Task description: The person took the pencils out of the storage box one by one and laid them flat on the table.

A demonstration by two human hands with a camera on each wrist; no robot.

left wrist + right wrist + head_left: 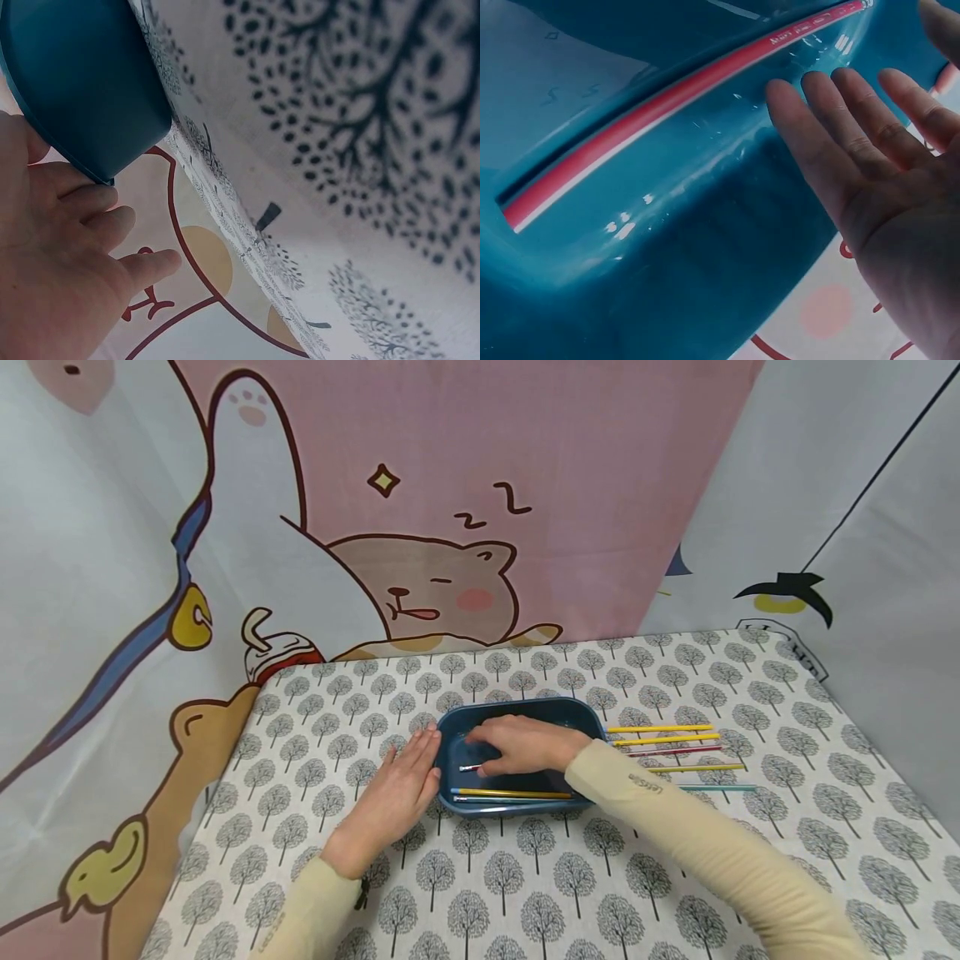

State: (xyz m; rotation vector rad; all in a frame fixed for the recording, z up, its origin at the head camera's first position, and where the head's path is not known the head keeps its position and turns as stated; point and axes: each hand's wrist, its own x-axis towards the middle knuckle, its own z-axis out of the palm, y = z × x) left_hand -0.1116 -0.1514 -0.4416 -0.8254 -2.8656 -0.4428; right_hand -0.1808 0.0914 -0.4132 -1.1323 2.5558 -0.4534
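A dark blue rectangular basin (517, 703) stands on the patterned cloth. My left hand (405, 785) has its straight fingers resting against the basin's left end; the left wrist view shows those fingers (86, 201) at the rim. Inside the basin, my right hand (521, 743) hovers palm down with nothing gripped. A red pencil (652, 101) lies along the basin's bottom close to its loosely extended fingers (810, 135). Part of that pencil is hidden under the hand in the head view. Along the near wall lie a yellow pencil (513, 793) and a bluish pencil (487, 800).
Outside the basin's right end, several pencils lie roughly parallel: yellow pencils (660, 728), a red one (678, 750) and a teal one (720, 787). The right forearm crosses near them. A cartoon-printed curtain (600, 485) hangs behind the tree-print tablecloth (465, 893).
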